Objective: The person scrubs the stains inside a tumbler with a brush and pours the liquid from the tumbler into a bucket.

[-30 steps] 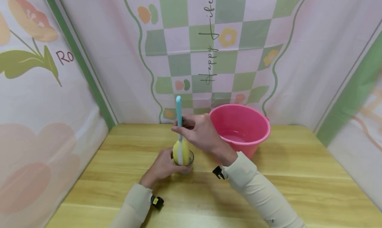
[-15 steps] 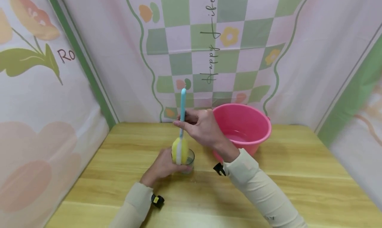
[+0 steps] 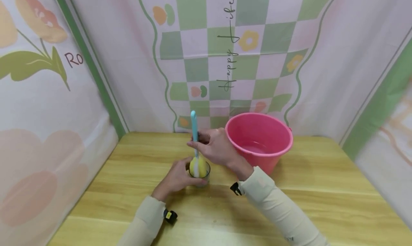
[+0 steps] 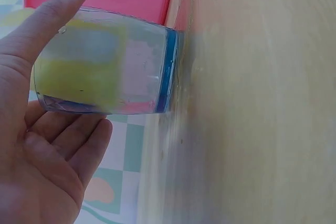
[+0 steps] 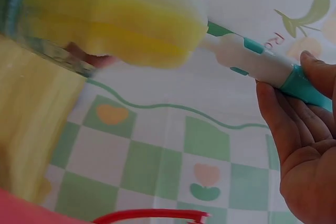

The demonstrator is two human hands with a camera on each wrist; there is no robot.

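Observation:
A clear drinking glass [image 4: 144,66] stands on the wooden table, its thick base toward the tabletop. My left hand [image 3: 177,176] grips it near the rim, thumb on one side and fingers on the other. Inside sits the yellow and white sponge head [image 5: 142,24] of a bottle brush, its lower part within the glass and its upper part above the rim. My right hand [image 3: 217,147] pinches the brush's turquoise handle [image 3: 194,126] between thumb and fingers, above the sponge. The handle points up, leaning slightly to the left.
A pink bucket [image 3: 259,155] stands behind and right of the glass, close to my right forearm. The wooden table [image 3: 289,203] ends at a patterned cloth backdrop [image 3: 244,70]. Small wet spots show on the tabletop near the glass.
The brush rose slightly, then moved down, so its sponge now sits deeper in the glass than in both earlier frames. My left hand keeps holding the glass in place.

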